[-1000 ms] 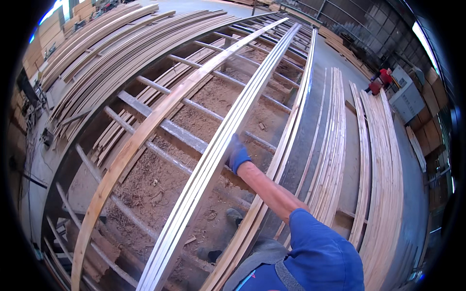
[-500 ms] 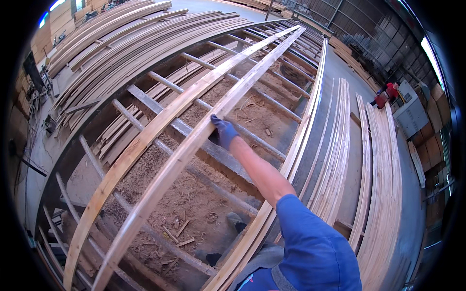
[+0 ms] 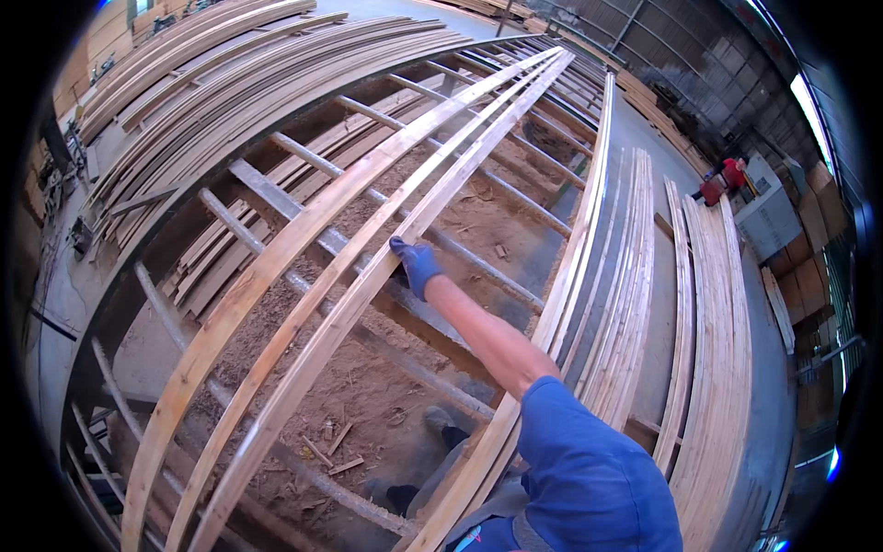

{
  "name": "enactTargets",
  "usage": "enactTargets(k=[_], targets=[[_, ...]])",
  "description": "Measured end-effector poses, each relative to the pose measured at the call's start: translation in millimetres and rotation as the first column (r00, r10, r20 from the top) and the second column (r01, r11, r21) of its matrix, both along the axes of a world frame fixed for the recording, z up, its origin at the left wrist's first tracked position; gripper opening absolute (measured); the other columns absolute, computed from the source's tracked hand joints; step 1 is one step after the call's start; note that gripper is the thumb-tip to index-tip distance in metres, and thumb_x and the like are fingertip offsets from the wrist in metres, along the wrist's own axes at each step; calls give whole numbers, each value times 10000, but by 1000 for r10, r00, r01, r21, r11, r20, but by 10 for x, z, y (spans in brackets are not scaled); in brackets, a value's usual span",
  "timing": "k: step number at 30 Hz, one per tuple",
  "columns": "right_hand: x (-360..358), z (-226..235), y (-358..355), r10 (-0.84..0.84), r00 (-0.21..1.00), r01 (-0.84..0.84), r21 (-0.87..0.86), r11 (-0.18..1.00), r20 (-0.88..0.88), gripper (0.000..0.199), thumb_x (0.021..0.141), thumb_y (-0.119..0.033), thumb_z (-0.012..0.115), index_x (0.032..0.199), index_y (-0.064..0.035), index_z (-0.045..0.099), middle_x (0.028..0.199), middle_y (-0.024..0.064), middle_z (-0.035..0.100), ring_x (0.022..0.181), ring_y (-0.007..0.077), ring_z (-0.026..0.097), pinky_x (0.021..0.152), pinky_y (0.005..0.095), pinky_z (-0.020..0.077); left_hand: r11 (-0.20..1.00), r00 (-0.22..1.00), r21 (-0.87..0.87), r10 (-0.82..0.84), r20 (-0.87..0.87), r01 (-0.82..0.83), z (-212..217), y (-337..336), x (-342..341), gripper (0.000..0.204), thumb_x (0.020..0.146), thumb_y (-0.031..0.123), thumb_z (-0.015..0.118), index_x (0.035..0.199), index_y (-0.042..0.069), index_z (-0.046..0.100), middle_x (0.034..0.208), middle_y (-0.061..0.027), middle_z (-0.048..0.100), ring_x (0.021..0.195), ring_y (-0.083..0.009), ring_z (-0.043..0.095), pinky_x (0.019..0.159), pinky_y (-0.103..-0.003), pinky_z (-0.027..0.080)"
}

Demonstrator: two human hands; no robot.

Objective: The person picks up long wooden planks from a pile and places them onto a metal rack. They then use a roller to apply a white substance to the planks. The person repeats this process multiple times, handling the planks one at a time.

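Note:
My right hand [image 3: 418, 265], in a dark blue glove, grips the edge of a long pale wooden board [image 3: 317, 348]. Its fingers wrap round the near right side of the wood, partly hidden beneath it. A narrower wooden strip [image 3: 246, 382] lies just left of that board, with a gap between them along the near part. Farther left, a wider yellowish board [image 3: 271, 253] runs the same way. All of them rest across the metal rollers [image 3: 487, 269] of a long frame and converge at the far end. My left hand is out of view.
Sawdust and wood scraps [image 3: 345, 451] lie below the rollers. More long boards [image 3: 561, 304] line the frame's right side, with stacked timber [image 3: 713, 340] on the floor beyond. Board piles [image 3: 221, 129] lie to the left. A person in red [image 3: 727, 179] is near a pale cabinet [image 3: 768, 216].
A narrow strip now shows apart on the left of the gripped board, where a single wide piece appeared before. My right hand has shifted slightly nearer and left.

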State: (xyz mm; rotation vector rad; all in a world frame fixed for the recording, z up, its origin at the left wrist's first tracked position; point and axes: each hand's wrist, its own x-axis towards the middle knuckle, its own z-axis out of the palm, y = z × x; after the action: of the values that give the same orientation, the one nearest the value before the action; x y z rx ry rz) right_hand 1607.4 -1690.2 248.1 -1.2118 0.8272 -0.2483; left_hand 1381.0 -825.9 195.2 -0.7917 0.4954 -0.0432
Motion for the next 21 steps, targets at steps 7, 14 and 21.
enactTargets(k=[7,14,21], targets=[[34,121,-260,111,987,-99,102,990,-118,403,853,-349,733,1055,-11,646,838,160,698,661,291,688,529,383,581,223,706,887,-692,-149,406,-234,-336,582,804,955,575,426,1509,12,277,1570,-220,227,1465,-329,186,1213,-402,97],[46,-251,-391,43,998,-36,126,991,-56,294,869,-336,720,1020,-89,671,778,97,665,526,219,580,446,347,464,-98,751,826,-368,-548,555,156,-865,546,955,864,666,533,1461,-49,320,1461,-263,402,1389,-361,335,1147,-450,272],[263,-499,-302,43,998,-52,-247,968,-38,358,929,-361,620,1076,-35,646,937,145,692,755,235,656,665,375,529,-31,744,979,-646,-172,199,85,-1213,663,610,925,568,539,1330,112,547,1332,-60,577,1110,-213,554,924,-347,450]])
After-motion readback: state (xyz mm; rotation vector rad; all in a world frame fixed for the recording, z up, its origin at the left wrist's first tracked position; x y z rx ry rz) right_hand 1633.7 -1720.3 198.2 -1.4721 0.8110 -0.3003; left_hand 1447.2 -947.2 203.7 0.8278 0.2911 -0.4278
